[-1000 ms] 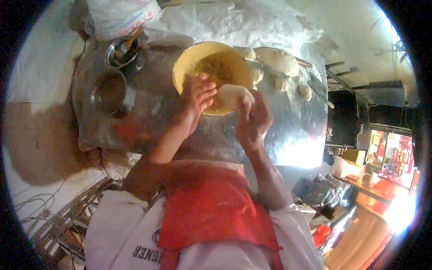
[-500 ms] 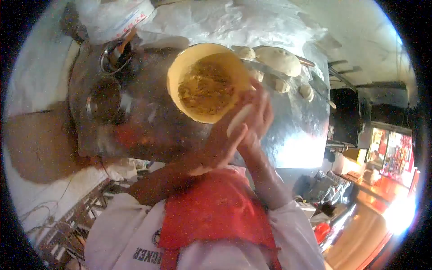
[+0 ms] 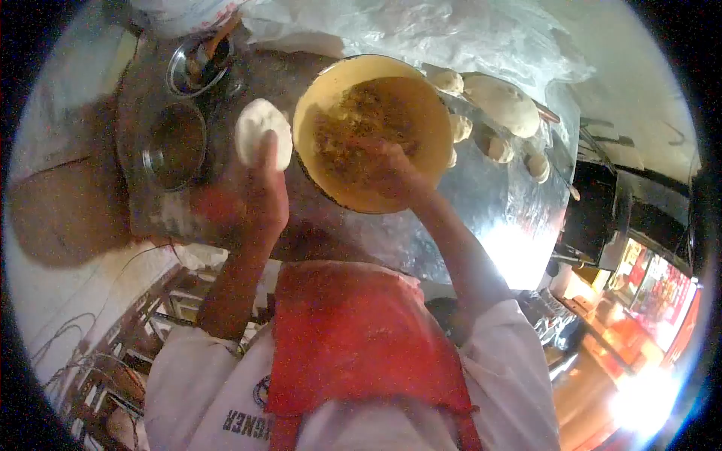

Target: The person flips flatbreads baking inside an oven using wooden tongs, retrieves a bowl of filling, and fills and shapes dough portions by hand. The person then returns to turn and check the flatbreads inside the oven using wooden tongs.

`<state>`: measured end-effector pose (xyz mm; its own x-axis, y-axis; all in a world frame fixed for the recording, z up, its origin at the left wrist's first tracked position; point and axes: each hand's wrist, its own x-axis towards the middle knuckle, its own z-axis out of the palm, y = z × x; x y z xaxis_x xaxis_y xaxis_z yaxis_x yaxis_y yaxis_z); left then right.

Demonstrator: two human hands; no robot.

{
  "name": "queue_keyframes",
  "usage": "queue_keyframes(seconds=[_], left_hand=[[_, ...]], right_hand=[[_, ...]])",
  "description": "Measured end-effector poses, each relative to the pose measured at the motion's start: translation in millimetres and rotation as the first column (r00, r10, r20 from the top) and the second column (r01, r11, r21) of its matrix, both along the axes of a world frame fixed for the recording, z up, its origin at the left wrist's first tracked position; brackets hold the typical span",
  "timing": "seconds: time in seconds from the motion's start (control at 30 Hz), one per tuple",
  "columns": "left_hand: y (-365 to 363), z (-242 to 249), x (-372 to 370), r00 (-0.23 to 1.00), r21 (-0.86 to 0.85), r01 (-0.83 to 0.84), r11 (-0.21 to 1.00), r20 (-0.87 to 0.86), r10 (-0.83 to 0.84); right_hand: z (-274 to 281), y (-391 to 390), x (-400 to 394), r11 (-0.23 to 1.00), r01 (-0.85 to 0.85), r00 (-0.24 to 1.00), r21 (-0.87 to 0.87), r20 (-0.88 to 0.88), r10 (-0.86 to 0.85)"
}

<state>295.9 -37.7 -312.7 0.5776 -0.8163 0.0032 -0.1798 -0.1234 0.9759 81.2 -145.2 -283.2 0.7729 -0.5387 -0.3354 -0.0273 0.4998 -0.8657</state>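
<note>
A round, flattened piece of white dough (image 3: 254, 124) rests in my left hand (image 3: 269, 199), my thumb pressed over its face. It is held just left of a large yellow enamel bowl (image 3: 432, 113) with a dark, chipped rim. Inside the bowl lies a crumbly yellow-brown filling (image 3: 361, 113). My right hand (image 3: 389, 167) reaches into the bowl from the right, down at the filling. Its fingers are blurred and blend into the filling, so I cannot tell how far they are closed.
Right of the bowl sit several small dough balls (image 3: 499, 149) and a larger dough lump (image 3: 502, 105) by a wooden handle (image 3: 547, 113). At the left stand a metal bowl (image 3: 175, 146) and a dark pot (image 3: 197, 69). Crumpled plastic sheeting (image 3: 421, 34) covers the back.
My hands, together around the dough at the bowl's right front edge, have parted. The left has carried the dough to the bowl's left side; the right has gone into the bowl.
</note>
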Motion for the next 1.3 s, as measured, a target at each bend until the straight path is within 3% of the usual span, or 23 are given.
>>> queue_keyframes(seconds=[0.03,0.07,0.1,0.13,0.17,0.2,0.23,0.27,0.33,0.43,0.53,0.63,0.77,0.83,0.87,0.93,0.97,1.03,1.07,1.13,1.17,1.23,1.3], left_hand=[[-4.0,12.8,-5.2,1.000,0.010,-0.014,1.000,-0.008,0.014],[-12.5,44.7,-16.9,0.996,0.056,-0.039,0.998,-0.078,0.043],[-18.8,74.4,-25.9,0.986,0.103,-0.057,0.993,-0.148,0.072],[-16.5,96.1,-30.0,0.998,0.210,0.054,0.976,0.021,-0.059],[-18.6,76.8,-35.8,0.998,0.217,0.054,0.975,0.007,-0.057],[-21.4,43.6,-44.5,0.977,0.125,-0.104,0.987,-0.173,0.125],[-27.6,24.7,-53.6,0.891,0.061,-0.276,0.959,-0.359,0.279],[-35.0,90.9,-61.5,0.963,0.237,-0.102,0.966,-0.219,0.155],[-31.0,23.2,-62.6,0.961,0.089,-0.179,0.980,-0.199,0.194],[-32.3,11.2,-59.8,0.975,-0.101,-0.205,0.974,-0.104,0.194],[-39.5,20.5,-61.4,0.987,-0.162,-0.150,0.975,-0.086,0.138],[-41.6,20.2,-62.6,0.986,-0.124,-0.113,0.986,-0.140,0.096],[-49.2,21.9,-65.1,0.987,-0.051,0.002,0.999,0.161,0.006],[-58.5,17.2,-59.0,0.889,-0.007,0.158,0.987,0.437,-0.139],[-57.7,18.2,-60.3,0.883,-0.025,0.151,0.988,0.453,-0.124],[-57.5,20.2,-62.1,0.895,-0.026,0.140,0.990,0.430,-0.116],[-58.7,20.9,-63.6,0.910,-0.023,0.132,0.991,0.400,-0.112],[-56.5,21.8,-65.2,0.889,-0.038,0.152,0.988,0.442,-0.120],[-57.5,22.7,-63.9,0.864,-0.052,0.172,0.984,0.488,-0.125],[-61.6,32.1,-61.2,0.869,-0.022,0.181,0.983,0.472,-0.150],[-64.1,35.4,-60.4,0.873,0.012,0.193,0.981,0.455,-0.177],[-68.0,32.5,-58.9,0.865,0.009,0.191,0.981,0.471,-0.173],[-66.8,28.2,-51.5,0.853,0.013,0.191,0.982,0.492,-0.172]], right_hand=[[-21.5,4.2,-1.5,0.931,-0.012,0.933,0.364,0.340,-0.121],[-35.6,7.2,4.0,0.927,-0.023,0.937,0.376,0.331,-0.111],[-48.8,11.7,13.7,0.998,0.048,0.984,-0.031,0.172,-0.042],[-60.6,16.4,20.8,0.897,0.035,0.999,-0.442,-0.005,-0.041],[-74.2,21.5,20.3,0.900,0.026,0.999,-0.435,-0.019,-0.038],[-86.7,24.5,17.4,0.512,-0.365,0.900,-0.777,-0.435,-0.018],[-93.6,24.0,16.6,-0.016,-0.737,0.660,-0.675,-0.716,-0.228],[-82.3,23.2,27.0,-0.016,-0.745,0.652,-0.666,-0.724,-0.228],[-52.2,25.4,51.1,0.425,-0.560,0.782,-0.711,-0.623,-0.014],[19.6,15.3,66.9,0.493,-0.493,0.835,-0.717,-0.550,0.034],[-21.5,8.1,52.1,0.694,-0.360,0.874,-0.624,-0.485,0.017],[-11.2,-4.1,48.0,0.575,-0.272,0.892,-0.772,-0.426,-0.151],[-20.0,-14.9,35.2,0.431,-0.467,0.841,-0.772,-0.538,-0.052],[-41.8,4.1,21.6,0.138,-0.393,0.919,-0.909,-0.383,0.094],[-39.5,7.7,16.5,0.134,-0.395,0.918,-0.909,-0.384,0.099],[-29.5,7.1,10.0,0.299,-0.698,0.691,-0.650,-0.722,0.042],[-41.9,3.4,0.1,0.295,-0.697,0.692,-0.654,-0.721,0.036],[-77.1,0.5,-25.6,0.644,-0.569,0.811,-0.511,-0.477,0.339],[-57.3,-1.5,-23.4,0.642,-0.570,0.811,-0.513,-0.479,0.337],[-13.3,-5.8,-22.6,0.418,-0.655,0.750,-0.629,-0.607,0.263],[-2.7,-6.7,-19.9,0.414,-0.659,0.747,-0.628,-0.611,0.262],[9.5,-5.4,-14.1,0.611,-0.777,0.444,-0.151,-0.820,0.362],[16.5,-3.5,-16.2,0.552,-0.794,0.491,-0.255,-0.805,0.334]])
